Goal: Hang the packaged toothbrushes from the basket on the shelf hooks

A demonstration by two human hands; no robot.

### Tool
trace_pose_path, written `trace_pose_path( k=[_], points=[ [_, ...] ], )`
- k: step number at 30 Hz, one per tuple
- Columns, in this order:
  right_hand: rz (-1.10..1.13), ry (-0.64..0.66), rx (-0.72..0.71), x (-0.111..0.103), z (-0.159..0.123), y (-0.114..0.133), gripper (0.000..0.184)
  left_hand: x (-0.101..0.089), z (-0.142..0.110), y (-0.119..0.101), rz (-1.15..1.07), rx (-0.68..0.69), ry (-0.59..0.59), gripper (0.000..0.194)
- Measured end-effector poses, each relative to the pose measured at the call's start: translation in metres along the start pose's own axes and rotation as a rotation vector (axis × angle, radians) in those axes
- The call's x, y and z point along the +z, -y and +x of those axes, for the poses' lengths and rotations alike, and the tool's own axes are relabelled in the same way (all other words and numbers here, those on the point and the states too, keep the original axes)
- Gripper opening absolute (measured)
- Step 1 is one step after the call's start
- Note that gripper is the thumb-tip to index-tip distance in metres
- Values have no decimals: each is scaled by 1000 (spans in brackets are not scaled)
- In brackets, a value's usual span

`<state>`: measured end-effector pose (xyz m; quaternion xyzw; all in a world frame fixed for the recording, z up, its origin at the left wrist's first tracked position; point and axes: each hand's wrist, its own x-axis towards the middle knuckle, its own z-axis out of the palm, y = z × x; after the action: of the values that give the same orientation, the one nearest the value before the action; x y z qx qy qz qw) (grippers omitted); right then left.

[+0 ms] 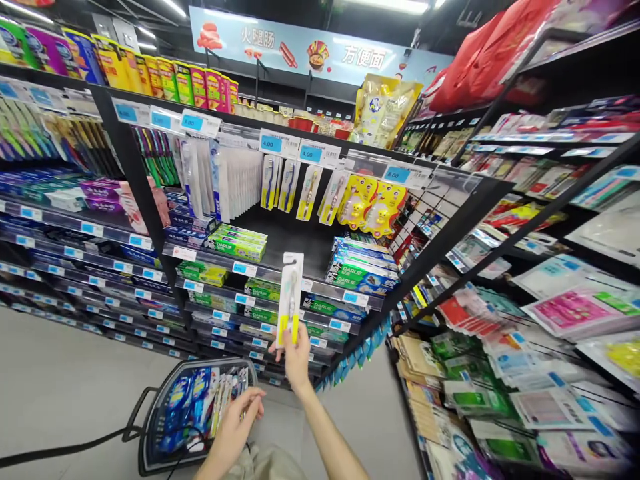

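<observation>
A packaged toothbrush (291,283) with a white and yellow card stands upright in front of the shelves, its lower end pinched in my right hand (297,357). Lower and to the left, my left hand (239,415) hovers at the right side of a dark shopping basket (145,417), fingers loosely bent and nothing visible in them. Inside the basket lie blue packs (183,400) and several packaged toothbrushes (227,390). On the rack ahead hang similar toothbrush packs (308,193) with yellow lower parts.
Green toothpaste boxes (237,241) and Darlie boxes (357,273) fill shelves below the hooks. Yellow duck-shaped packs (370,207) hang at the right. A second rack (493,240) with bagged goods runs along the right side. Grey floor (60,387) shows lower left, crossed by a black strap (65,450).
</observation>
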<state>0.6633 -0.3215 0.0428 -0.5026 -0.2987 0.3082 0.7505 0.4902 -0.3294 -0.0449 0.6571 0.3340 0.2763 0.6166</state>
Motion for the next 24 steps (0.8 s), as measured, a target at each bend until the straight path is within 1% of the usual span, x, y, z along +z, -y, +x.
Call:
trace_pose_path(
  k=[4, 7, 10, 12, 14, 17, 24],
  points=[
    [14, -62, -161, -12, 56, 55, 42, 10, -13, 4, 65, 17, 178, 49],
    [29, -115, -273, -18, 91, 95, 42, 11, -24, -5, 199, 17, 281, 41],
    [28, -138, -344, -19, 117, 131, 42, 9, -31, -17, 306, -5, 319, 35],
    [20, -142, -392, -17, 129, 149, 42, 8, -34, -21, 335, -23, 327, 34],
    [15, -132, -439, -13, 137, 161, 42, 8, -34, -23, 350, -32, 333, 34],
    [8, -93, -478, -6, 142, 171, 40, 8, -33, -25, 363, -20, 326, 35],
    [-20, -56, -438, 4, 153, 170, 43, 8, -37, -29, 320, 24, 270, 33]
  ],
)
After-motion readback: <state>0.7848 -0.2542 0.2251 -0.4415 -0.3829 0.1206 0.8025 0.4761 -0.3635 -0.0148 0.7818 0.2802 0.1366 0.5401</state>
